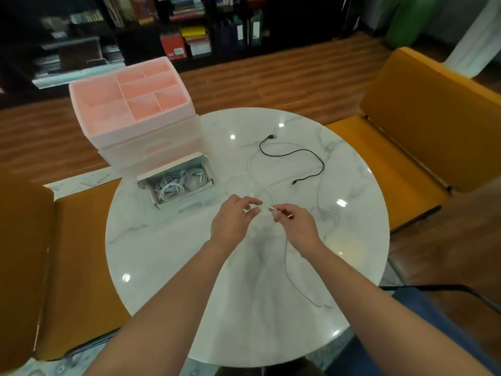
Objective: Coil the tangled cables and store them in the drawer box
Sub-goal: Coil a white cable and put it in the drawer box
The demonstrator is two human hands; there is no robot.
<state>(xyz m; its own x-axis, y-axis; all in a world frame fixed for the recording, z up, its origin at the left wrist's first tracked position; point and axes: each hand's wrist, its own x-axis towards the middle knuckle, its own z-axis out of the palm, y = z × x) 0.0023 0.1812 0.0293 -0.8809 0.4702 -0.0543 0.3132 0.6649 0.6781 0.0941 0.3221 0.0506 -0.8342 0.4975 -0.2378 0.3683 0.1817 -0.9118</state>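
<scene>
A pink drawer box [130, 115] stands at the table's far left, its bottom drawer [210, 183] pulled out and holding several coiled white cables [173, 185]. A long white cable [287, 270] lies loose over the round marble table [162, 253], looping toward the near edge. My right hand [295, 226] pinches one plug end of it just above the tabletop. My left hand [233, 221] hovers a few centimetres to the left, fingers loosely curled near the cable; whether it holds a strand is unclear. A black cable [306, 154] lies uncoiled farther back.
Orange chairs stand at the right [433, 118] and at the left [81, 253] of the table. Dark bookshelves [189, 28] line the far wall across a wooden floor. A black cord [447, 289] runs past the table's near right edge.
</scene>
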